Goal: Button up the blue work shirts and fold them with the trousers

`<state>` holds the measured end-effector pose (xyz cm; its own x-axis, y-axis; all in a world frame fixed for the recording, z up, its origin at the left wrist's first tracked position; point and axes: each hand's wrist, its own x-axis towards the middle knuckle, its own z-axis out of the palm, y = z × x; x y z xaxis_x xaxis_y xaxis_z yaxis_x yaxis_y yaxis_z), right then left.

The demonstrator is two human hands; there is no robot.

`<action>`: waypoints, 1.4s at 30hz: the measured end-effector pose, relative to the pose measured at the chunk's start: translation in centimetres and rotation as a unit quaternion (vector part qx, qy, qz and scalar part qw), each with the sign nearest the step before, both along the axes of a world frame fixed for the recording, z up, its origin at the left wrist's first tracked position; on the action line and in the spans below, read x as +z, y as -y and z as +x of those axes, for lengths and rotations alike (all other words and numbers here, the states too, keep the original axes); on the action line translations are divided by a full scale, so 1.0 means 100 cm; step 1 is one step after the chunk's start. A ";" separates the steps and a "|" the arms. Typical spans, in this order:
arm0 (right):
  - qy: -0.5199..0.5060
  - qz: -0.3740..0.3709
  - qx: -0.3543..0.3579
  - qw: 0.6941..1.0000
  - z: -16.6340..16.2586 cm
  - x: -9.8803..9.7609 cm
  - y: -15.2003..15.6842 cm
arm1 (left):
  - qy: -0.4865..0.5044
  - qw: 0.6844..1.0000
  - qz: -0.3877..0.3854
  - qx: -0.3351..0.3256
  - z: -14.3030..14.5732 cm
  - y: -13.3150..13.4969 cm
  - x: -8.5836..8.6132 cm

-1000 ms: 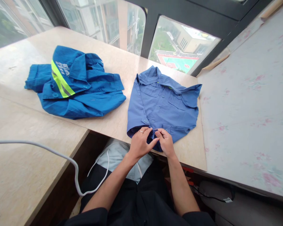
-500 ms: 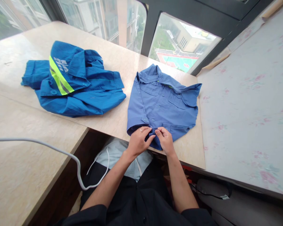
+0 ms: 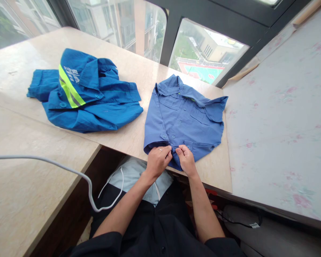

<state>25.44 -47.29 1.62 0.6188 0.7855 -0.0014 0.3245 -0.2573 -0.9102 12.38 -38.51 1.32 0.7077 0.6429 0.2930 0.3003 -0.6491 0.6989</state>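
A violet-blue work jacket [image 3: 186,119] lies front side up on the wooden-toned countertop, its collar toward the window and its button row running down to me. At its lower front edge, my left hand [image 3: 159,160] pinches the cloth, thumb and fingertips together. My right hand [image 3: 186,159] is closed on the same edge just to the right, with a small gap between the two. Whether a button lies in the fingers is hidden. The jacket's left cuff, with a button [image 3: 164,136], rests just above my left hand.
To the left lies a brighter blue jacket [image 3: 117,110], folded, with a yellow-green reflective stripe [image 3: 71,91]. A white cable [image 3: 69,170] crosses the lower left. The countertop [image 3: 216,175] meets a flowered wall panel [image 3: 278,135] on the right; windows stand behind.
My left thumb has drawn in against the fingers, tightening the pinch at the jacket's edge. My right hand stays nearly where it was. Both jackets lie as before.
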 end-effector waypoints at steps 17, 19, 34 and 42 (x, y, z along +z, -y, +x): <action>-0.003 -0.004 0.078 0.997 0.010 0.004 -0.008 | 0.076 0.983 -0.157 0.050 0.000 -0.008 0.004; 0.002 -0.005 0.080 0.997 0.011 0.005 -0.008 | 0.077 0.982 -0.164 0.050 0.000 -0.009 0.005; 0.121 -0.011 0.065 0.990 0.005 0.010 -0.023 | 0.097 0.977 -0.178 0.064 0.000 -0.012 0.002; 0.131 -0.034 -0.038 0.990 0.013 0.002 -0.024 | 0.143 0.958 -0.236 0.073 -0.010 -0.014 0.005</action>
<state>26.69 -44.87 1.83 0.6618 0.7407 0.1156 0.5254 -0.3483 -0.7763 11.35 -37.10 1.86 0.5350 0.8371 0.1143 0.1159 -0.2067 0.9715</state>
